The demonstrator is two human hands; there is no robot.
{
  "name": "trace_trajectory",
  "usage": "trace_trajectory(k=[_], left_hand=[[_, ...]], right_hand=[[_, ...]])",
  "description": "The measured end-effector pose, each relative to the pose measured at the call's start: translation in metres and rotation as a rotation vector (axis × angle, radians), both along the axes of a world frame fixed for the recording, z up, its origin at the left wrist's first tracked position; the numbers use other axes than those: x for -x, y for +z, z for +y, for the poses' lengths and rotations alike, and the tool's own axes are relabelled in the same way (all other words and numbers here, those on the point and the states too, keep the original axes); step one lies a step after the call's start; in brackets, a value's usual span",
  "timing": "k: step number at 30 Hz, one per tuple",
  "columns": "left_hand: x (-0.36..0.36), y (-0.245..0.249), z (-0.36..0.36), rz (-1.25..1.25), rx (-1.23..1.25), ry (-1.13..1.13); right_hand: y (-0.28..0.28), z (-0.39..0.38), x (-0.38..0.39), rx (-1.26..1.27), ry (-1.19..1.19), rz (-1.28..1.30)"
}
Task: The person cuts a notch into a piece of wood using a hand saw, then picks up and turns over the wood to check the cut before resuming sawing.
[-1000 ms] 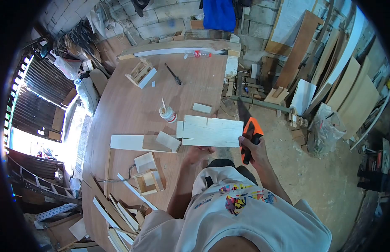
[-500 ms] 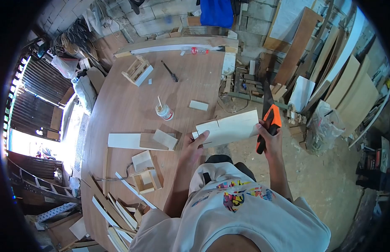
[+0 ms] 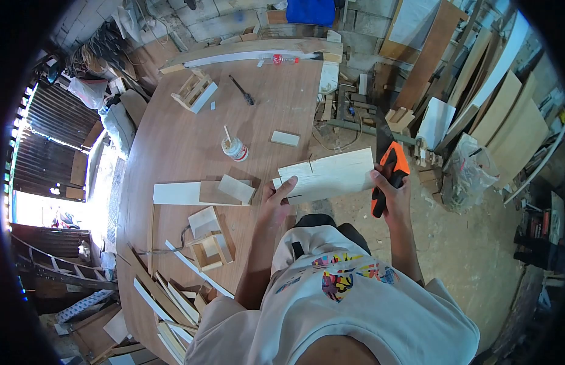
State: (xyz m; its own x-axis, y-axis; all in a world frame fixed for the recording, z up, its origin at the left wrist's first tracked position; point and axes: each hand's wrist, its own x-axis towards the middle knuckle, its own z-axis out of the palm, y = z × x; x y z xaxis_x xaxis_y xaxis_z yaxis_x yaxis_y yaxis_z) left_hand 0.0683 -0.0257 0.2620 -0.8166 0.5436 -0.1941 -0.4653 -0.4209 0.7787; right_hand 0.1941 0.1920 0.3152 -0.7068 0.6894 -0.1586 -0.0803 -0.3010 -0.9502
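A pale wooden board (image 3: 331, 175) is held level in front of my body, past the table's right edge. Two dark marks or cuts show near its left end. My left hand (image 3: 275, 201) grips that end, thumb on top. My right hand (image 3: 394, 196) is closed around the orange and black handle of a hand saw (image 3: 393, 164), and its thumb meets the board's right edge. The dark saw blade points away from me, beyond the handle.
On the wooden table (image 3: 173, 146) stand a glue jar (image 3: 235, 149) with a stick, a screwdriver (image 3: 241, 90), a small wooden frame (image 3: 195, 91) and an open wooden box (image 3: 210, 250). Wood strips (image 3: 173, 304) lie front left. Planks (image 3: 428, 55) lean at right, near a plastic bag (image 3: 468, 170).
The camera view has shifted slightly, so the tabletop things sit a little higher and further left. Both hands keep their hold on the board and saw, with the board moved slightly.
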Motion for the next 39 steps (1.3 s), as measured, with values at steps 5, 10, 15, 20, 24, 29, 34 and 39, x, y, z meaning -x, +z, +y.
trace_trajectory(k=[5, 10, 15, 20, 24, 29, 34, 39], left_hand=[[-0.002, -0.011, -0.005, -0.007, -0.005, 0.019], [-0.002, -0.009, -0.01, -0.069, -0.04, 0.018], [-0.003, -0.009, -0.015, -0.057, -0.019, 0.023], [-0.007, -0.001, -0.018, -0.006, 0.028, 0.036], [-0.008, 0.001, -0.021, -0.007, 0.066, 0.01], [-0.014, 0.0, -0.023, 0.035, 0.076, 0.015], [-0.015, -0.014, -0.026, -0.038, 0.065, 0.061], [-0.017, -0.007, -0.028, -0.039, 0.051, 0.053]], right_hand=[[0.003, -0.005, -0.003, 0.006, 0.022, -0.028], [0.005, -0.015, -0.006, 0.022, 0.01, -0.031], [0.003, -0.021, -0.008, 0.039, 0.01, -0.022], [-0.009, -0.019, -0.01, 0.03, 0.014, -0.072], [-0.021, -0.017, -0.012, 0.03, 0.004, -0.086], [-0.02, -0.019, -0.016, 0.031, 0.018, -0.098], [-0.013, -0.025, -0.017, 0.039, 0.02, -0.061], [-0.012, -0.027, -0.018, 0.024, 0.039, -0.061]])
